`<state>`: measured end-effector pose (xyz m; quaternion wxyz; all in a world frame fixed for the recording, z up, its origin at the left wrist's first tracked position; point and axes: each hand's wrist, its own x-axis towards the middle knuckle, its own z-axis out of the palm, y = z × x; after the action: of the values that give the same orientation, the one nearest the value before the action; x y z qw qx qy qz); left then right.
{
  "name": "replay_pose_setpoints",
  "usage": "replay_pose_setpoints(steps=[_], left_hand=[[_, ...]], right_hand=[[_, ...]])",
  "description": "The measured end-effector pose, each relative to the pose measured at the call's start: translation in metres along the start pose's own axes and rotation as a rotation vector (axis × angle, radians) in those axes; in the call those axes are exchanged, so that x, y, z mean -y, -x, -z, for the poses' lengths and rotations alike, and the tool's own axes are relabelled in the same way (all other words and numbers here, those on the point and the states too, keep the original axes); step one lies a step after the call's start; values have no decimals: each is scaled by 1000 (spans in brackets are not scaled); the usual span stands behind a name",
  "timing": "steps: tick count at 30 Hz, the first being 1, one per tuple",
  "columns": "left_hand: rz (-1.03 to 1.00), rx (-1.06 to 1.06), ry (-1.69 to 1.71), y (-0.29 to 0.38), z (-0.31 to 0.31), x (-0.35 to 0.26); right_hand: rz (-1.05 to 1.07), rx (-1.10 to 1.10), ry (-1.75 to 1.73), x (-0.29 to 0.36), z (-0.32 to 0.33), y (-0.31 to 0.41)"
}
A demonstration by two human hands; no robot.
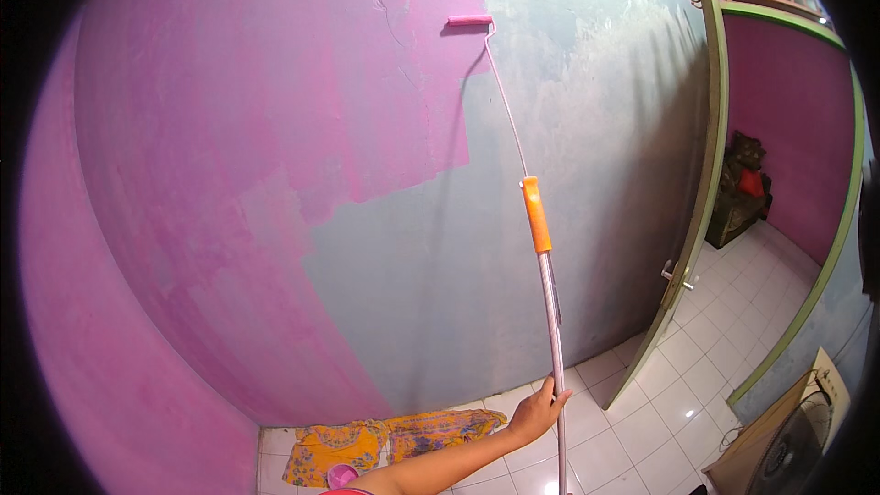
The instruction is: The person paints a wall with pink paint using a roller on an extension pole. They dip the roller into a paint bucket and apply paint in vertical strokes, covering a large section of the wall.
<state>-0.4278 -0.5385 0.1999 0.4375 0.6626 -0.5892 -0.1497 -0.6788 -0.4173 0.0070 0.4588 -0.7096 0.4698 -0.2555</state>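
Note:
My left hand [536, 414] is closed around the metal extension pole [552, 316] of a paint roller, its arm reaching in from the lower left. An orange handle [536, 214] joins the pole to a thin wire frame. At the far end, the pink-coated roller sleeve [469, 20] lies against or very near the wall, by the border of the pink paint. Pink paint [275, 82] covers the wall's left and upper part; a grey-blue surface [412, 275] shows below and to the right. My right hand is out of view; the pole runs off the bottom edge.
Yellow patterned cloths [337, 450] lie on the white tiled floor [636, 433] along the wall, with a pink container [342, 475] beside them. An open door [711, 117] with hooks stands right. A fan [790, 443] is at lower right. An armchair [735, 210] sits beyond the doorway.

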Motion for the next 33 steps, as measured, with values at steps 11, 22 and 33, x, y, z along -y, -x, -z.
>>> replay_pose_setpoints(steps=[11, 22, 33], left_hand=[[-151, -163, 93, -134, 112, -100], [-239, -186, 114, -164, 126, -116], [118, 218, 149, 33, -51, 15]], right_hand=[[255, -208, 70, 109, 18, -115], [222, -125, 49, 134, 41, -142], [43, -29, 138, -102, 15, 35]])
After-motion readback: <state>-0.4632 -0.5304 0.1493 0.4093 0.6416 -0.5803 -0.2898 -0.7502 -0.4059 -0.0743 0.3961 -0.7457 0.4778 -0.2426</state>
